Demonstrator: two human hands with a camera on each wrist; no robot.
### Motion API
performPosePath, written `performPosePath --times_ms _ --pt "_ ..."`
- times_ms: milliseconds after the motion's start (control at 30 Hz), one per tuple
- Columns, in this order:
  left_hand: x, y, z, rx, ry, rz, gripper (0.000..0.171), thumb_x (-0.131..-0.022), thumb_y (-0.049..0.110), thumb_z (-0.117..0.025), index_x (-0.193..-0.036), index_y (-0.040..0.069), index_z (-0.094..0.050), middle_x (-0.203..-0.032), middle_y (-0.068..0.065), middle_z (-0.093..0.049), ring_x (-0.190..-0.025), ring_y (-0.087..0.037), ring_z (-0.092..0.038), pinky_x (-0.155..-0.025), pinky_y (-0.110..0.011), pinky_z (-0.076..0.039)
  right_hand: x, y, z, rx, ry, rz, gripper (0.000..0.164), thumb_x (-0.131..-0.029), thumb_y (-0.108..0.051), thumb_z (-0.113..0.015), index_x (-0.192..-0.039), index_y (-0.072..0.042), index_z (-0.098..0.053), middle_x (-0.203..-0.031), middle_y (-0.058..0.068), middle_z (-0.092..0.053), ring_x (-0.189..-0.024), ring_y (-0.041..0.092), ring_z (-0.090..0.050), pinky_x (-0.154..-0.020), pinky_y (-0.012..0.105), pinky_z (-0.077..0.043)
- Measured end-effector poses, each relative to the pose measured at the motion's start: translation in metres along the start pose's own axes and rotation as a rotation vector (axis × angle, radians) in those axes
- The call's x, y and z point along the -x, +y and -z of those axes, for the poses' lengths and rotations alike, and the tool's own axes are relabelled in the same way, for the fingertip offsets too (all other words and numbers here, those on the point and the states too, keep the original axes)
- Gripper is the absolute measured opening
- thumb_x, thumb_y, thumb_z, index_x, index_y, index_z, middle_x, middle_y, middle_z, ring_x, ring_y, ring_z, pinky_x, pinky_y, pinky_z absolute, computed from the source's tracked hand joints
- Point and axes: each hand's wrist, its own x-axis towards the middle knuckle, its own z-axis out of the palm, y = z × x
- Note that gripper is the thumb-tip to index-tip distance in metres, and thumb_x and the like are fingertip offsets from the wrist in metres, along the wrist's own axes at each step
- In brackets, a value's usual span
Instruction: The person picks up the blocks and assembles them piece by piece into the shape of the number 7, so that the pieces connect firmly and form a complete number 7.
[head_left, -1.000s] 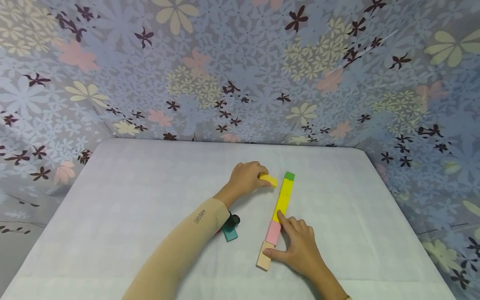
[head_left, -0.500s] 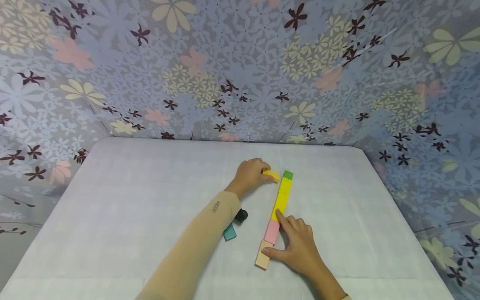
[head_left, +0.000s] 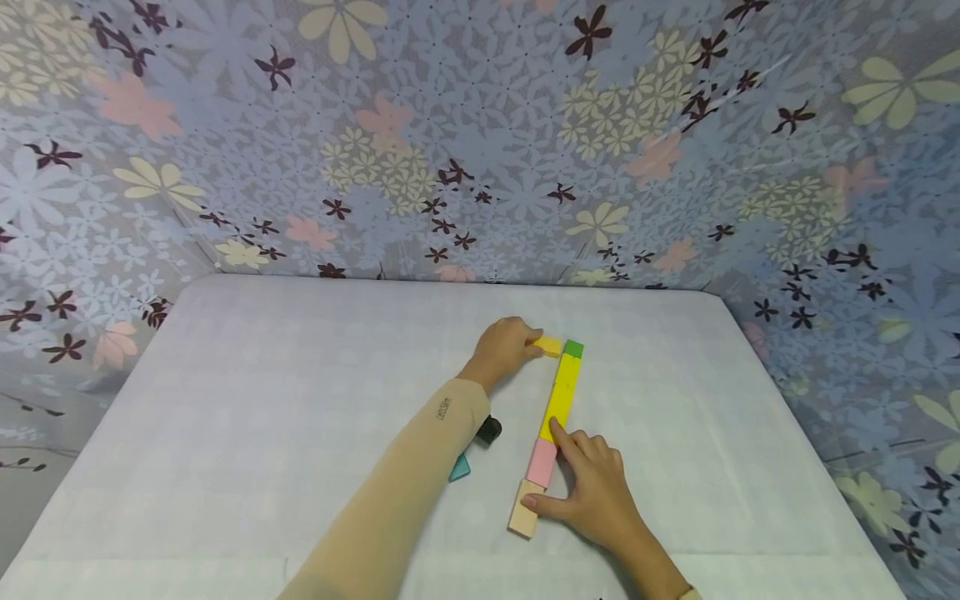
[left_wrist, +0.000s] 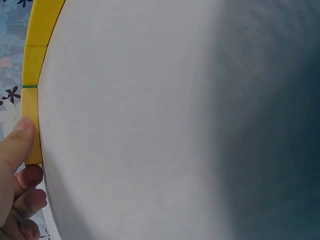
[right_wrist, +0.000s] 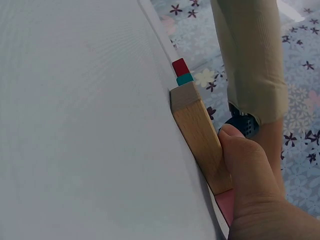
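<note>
My left hand [head_left: 508,344] pinches a yellow block [head_left: 551,346] beside the far end of a row of blocks. That row runs from a green block [head_left: 573,349] through yellow blocks [head_left: 562,392] and a pink block [head_left: 542,462] to a plain wooden block [head_left: 526,508] nearest me. In the left wrist view, the held block [left_wrist: 31,107] lies right at a thin green edge, with the thumb on its face. My right hand [head_left: 596,492] rests with thumb and index finger spread, the thumb on the wooden block [right_wrist: 200,142] and the index fingertip on a yellow one.
A teal block [head_left: 460,468] lies left of the row, partly hidden by the left sleeve [head_left: 397,483]. Behind it a red block [right_wrist: 181,67] shows in the right wrist view. A dark wrist camera [head_left: 489,430] sits at the left cuff. Flowered fabric [head_left: 480,167] hangs behind the white table [head_left: 300,375].
My left hand has moved slightly right and away from me, bringing the yellow block up to the green end of the row. My right hand has stayed on the row.
</note>
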Motion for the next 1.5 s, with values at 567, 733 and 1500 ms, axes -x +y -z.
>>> performPosePath --times_ms 567,733,1500 --pt "0.003 0.0 0.001 -0.104 0.001 -0.066 0.041 -0.099 0.029 -0.059 -0.14 0.025 -0.057 -0.125 -0.004 -0.065 -0.111 -0.016 -0.061 -0.1 -0.031 -0.049 -0.003 -0.003 -0.003 0.012 0.001 0.014 0.109 -0.065 -0.081 -0.07 -0.15 -0.018 -0.045 -0.101 -0.011 -0.054 -0.091 0.009 -0.039 -0.083 0.037 -0.033" --pt "0.008 -0.003 0.004 -0.049 -0.004 -0.054 0.049 -0.099 0.028 -0.061 -0.146 0.027 -0.05 -0.136 -0.006 -0.062 -0.122 -0.02 -0.058 -0.107 -0.035 -0.045 -0.003 -0.005 -0.003 0.002 0.005 0.016 0.109 -0.064 -0.081 -0.071 -0.15 -0.017 -0.045 -0.102 -0.011 -0.054 -0.091 0.009 -0.039 -0.083 0.035 -0.032" --pt "0.084 -0.009 0.09 0.176 0.012 -0.17 0.049 -0.098 0.036 -0.062 -0.145 0.025 -0.051 -0.12 -0.004 -0.059 -0.107 -0.022 -0.057 -0.091 -0.034 -0.05 -0.001 -0.002 -0.001 0.009 -0.011 -0.008 0.11 -0.065 -0.08 -0.072 -0.15 -0.015 -0.045 -0.109 -0.006 -0.056 -0.094 0.012 -0.039 -0.085 0.038 -0.03"
